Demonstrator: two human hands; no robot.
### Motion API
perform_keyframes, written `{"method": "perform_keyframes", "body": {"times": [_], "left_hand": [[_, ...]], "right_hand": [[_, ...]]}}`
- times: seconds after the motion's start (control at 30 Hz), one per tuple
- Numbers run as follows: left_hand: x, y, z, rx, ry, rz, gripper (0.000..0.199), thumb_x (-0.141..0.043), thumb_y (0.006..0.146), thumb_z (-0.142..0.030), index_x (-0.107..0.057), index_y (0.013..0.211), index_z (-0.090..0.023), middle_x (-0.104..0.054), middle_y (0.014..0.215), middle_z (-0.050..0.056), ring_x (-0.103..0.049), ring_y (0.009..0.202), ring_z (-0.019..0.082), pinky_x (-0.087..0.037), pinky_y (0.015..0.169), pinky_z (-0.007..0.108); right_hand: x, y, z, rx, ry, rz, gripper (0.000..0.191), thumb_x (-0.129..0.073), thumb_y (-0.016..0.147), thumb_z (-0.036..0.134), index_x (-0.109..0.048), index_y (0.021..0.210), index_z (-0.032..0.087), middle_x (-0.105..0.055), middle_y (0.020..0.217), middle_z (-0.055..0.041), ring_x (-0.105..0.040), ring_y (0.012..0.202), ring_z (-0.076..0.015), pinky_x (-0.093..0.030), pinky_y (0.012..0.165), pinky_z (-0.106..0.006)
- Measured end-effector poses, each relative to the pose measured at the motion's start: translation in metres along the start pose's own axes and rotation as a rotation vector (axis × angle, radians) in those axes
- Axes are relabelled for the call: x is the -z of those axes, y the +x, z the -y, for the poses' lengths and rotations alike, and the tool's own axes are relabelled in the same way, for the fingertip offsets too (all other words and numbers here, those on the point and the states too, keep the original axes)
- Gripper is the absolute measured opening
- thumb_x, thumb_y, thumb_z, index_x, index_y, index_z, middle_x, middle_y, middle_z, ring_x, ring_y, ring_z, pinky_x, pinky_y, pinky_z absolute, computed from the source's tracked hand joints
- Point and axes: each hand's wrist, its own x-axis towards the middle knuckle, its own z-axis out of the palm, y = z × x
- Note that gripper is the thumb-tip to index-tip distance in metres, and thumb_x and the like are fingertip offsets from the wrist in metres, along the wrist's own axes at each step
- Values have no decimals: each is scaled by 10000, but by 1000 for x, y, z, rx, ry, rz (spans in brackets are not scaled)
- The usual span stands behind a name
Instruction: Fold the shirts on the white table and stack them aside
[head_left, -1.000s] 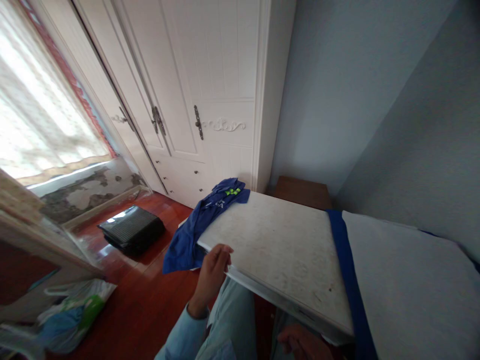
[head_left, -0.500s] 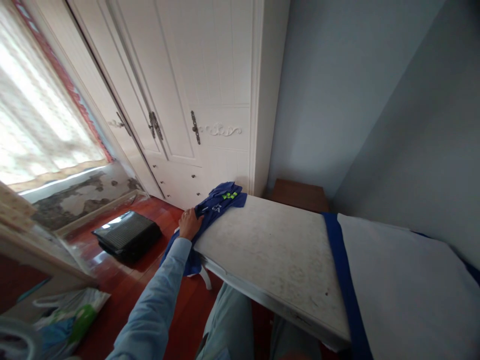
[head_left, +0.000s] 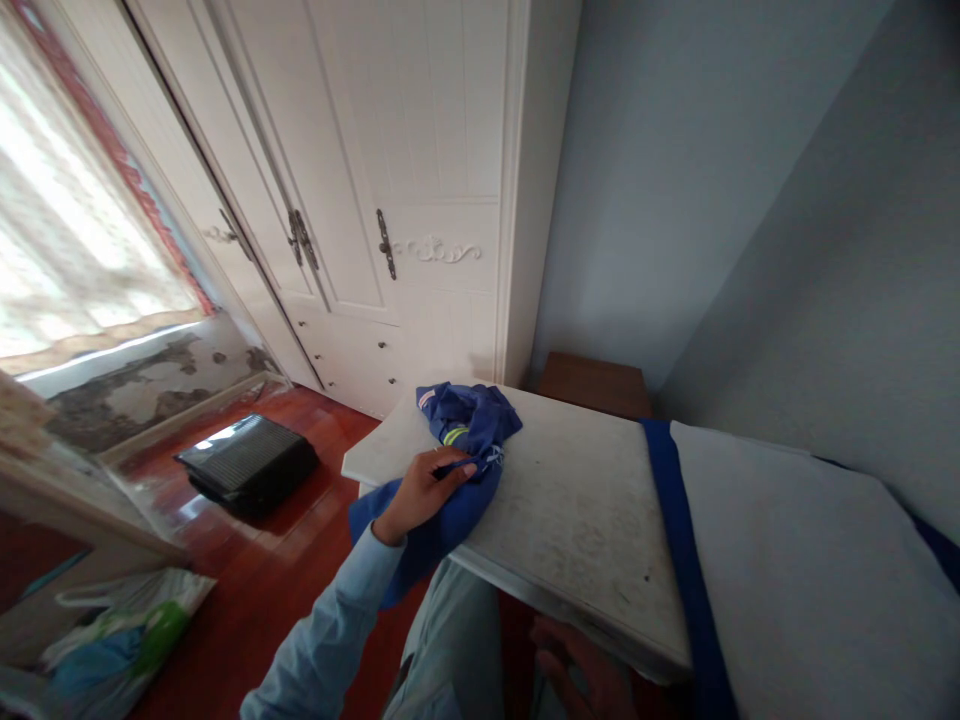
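Note:
A blue garment (head_left: 469, 500) lies bunched on the left end of the white table (head_left: 570, 500). Yellow-green stripes and white lettering show on it, and part of the cloth hangs over the front edge. My left hand (head_left: 427, 485) pinches the fabric near the lettering, thumb and fingers closed on it. Low in the view, in shadow by the table's front edge, is my right hand (head_left: 577, 665). Its visible fingers are apart, and I see nothing in it.
A white sheet with a blue border (head_left: 795, 560) covers the table's right side. Behind stand a white wardrobe (head_left: 442, 330) and a brown wooden box-like piece (head_left: 589, 383). A black case (head_left: 247, 465) and a plastic bag (head_left: 127, 640) are on the left.
My left hand has drawn the blue garment rightward from the table's left end, and the cloth is more bunched. My right hand has come into view at the bottom.

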Motion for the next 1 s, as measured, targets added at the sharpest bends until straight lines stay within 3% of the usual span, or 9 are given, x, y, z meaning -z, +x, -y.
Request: {"method": "perform_keyframes", "body": {"times": [0.17, 0.3, 0.4, 0.47, 0.57, 0.63, 0.73, 0.9, 1.0], "left_hand": [[-6, -21, 12, 185, -82, 98, 465, -540, 950, -542, -678, 719, -163, -642, 679, 15, -586, 668, 166, -457, 624, 268], [-14, -31, 30, 310, -55, -31, 477, -608, 881, -586, -702, 1094, -170, -742, 1036, 98, -692, 953, 262, -545, 813, 357], [-29, -32, 36, 348, 71, -40, 742, -738, 764, -589, -584, 1347, -158, -662, 1308, 173, -634, 1186, 342, -509, 990, 460], [-42, -31, 37, 383, 137, -51, 874, -792, 702, -568, -526, 1415, -140, -618, 1373, 204, -596, 1243, 387, -461, 1053, 520], [-64, -28, 35, 393, 77, -130, 767, -764, 747, -425, -522, 1426, -162, -651, 1331, 176, -613, 1222, 378, -459, 1059, 531], [-78, -27, 30, 318, -48, -147, 649, -668, 812, -281, -517, 1439, -201, -685, 1276, 130, -649, 1172, 322, -484, 1044, 482], [-96, -28, 17, 136, -160, -34, 719, -554, 829, -133, -412, 1528, -226, -681, 1287, 107, -666, 1136, 265, -491, 1048, 433], [-105, -32, 0, -75, -332, 355, 882, -530, 785, -58, -252, 1604, -233, -537, 1500, 101, -516, 1368, 274, -390, 1165, 451], [-98, -33, 5, -80, -427, 381, 892, -484, 751, -16, -306, 1587, -269, -509, 1529, 64, -466, 1413, 263, -318, 1212, 477]], "right_hand": [[-4, 14, 20, -125, 108, -27, 606, -609, 878, 620, -654, 1337, 228, -690, 1309, -130, -682, 1158, -294, -540, 1021, -408], [-13, 21, 37, -127, 245, -3, 639, -593, 907, 586, -549, 1438, 231, -644, 1369, -142, -707, 1072, -264, -577, 952, -393], [-20, 26, 47, -110, 301, 30, 645, -596, 912, 574, -527, 1453, 230, -631, 1374, -154, -708, 1035, -257, -592, 909, -391], [-23, 28, 53, -98, 306, 41, 638, -617, 905, 560, -534, 1447, 234, -631, 1370, -155, -705, 1030, -256, -586, 919, -398], [-25, 28, 61, -91, 327, 42, 636, -658, 888, 534, -535, 1447, 257, -628, 1373, -148, -703, 1036, -259, -581, 931, -411], [-24, 28, 65, -96, 382, 23, 647, -677, 875, 534, -528, 1449, 276, -614, 1391, -147, -700, 1059, -269, -591, 910, -414], [-22, 32, 62, -117, 502, -86, 677, -676, 865, 569, -506, 1458, 289, -572, 1442, -152, -680, 1124, -292, -610, 865, -413], [-12, 45, 46, -159, 605, -339, 860, -768, 774, 590, -428, 1510, 303, -567, 1447, -138, -656, 1167, -304, -621, 835, -412], [-2, 48, 47, -234, 627, -408, 906, -792, 751, 574, -402, 1528, 317, -611, 1395, -123, -692, 1087, -294, -631, 777, -392]]}}
